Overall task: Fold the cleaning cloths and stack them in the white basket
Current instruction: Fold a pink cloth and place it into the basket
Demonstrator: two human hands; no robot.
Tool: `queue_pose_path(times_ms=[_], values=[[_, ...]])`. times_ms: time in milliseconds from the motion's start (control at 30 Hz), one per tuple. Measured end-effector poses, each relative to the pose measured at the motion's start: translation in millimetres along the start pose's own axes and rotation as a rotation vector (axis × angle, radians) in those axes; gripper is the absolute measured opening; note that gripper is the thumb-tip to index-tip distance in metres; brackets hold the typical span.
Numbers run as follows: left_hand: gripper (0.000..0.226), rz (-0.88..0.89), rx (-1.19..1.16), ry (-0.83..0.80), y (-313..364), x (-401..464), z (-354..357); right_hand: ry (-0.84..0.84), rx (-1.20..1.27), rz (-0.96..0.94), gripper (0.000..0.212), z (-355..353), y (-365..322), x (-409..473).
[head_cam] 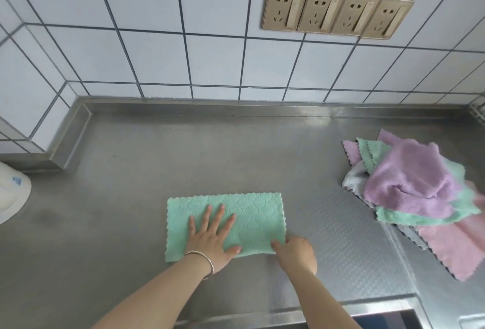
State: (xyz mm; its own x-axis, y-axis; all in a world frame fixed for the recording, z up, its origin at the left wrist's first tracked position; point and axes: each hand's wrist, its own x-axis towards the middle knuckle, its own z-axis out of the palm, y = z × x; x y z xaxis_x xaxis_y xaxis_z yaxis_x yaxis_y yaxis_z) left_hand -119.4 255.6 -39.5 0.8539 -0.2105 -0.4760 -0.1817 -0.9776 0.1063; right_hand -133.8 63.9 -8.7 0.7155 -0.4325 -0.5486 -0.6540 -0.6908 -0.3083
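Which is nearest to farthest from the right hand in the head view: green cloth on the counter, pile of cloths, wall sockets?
From the right hand:
1. green cloth: the hand pinches its near right corner, while the left hand presses it flat.
2. pile of cloths: apart, on the counter to the right.
3. wall sockets: farthest, up on the tiled wall.

Kitchen, steel counter (131, 171), tiled wall (210, 61), sockets (337, 12)

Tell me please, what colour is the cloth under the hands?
The cloth is mint green, seen in the head view.
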Motion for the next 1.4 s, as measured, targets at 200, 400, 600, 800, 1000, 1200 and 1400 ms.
queue_pose_path(times_ms=[200,400,600,800,1000,1200,1400], values=[[0.054,-0.066,-0.685,0.265,13,-16,-48,0.298,0.161,-0.299,0.013,-5,-32,-27],[0.041,-0.264,-1.122,0.175,9,-22,-90,0.542,-0.045,-1.02,0.033,25,-76,-58],[0.043,-0.367,-0.932,0.275,-32,-27,-84,0.311,-0.251,-0.933,0.095,52,-73,-55],[0.019,-0.42,-0.932,0.334,-59,-41,-62,0.112,-0.417,-0.9,0.09,66,-60,-47],[0.04,-0.531,-0.99,0.345,-75,-45,-36,0.09,-0.464,-0.901,0.104,76,-65,-50],[0.034,-0.56,-0.97,0.34,-80,-45,-14,0.087,-0.576,-0.95,0.086,77,-68,-49],[0.026,-0.515,-0.928,0.346,-78,-43,-12,0.007,-0.498,-0.927,0.071,79,-58,-39]])
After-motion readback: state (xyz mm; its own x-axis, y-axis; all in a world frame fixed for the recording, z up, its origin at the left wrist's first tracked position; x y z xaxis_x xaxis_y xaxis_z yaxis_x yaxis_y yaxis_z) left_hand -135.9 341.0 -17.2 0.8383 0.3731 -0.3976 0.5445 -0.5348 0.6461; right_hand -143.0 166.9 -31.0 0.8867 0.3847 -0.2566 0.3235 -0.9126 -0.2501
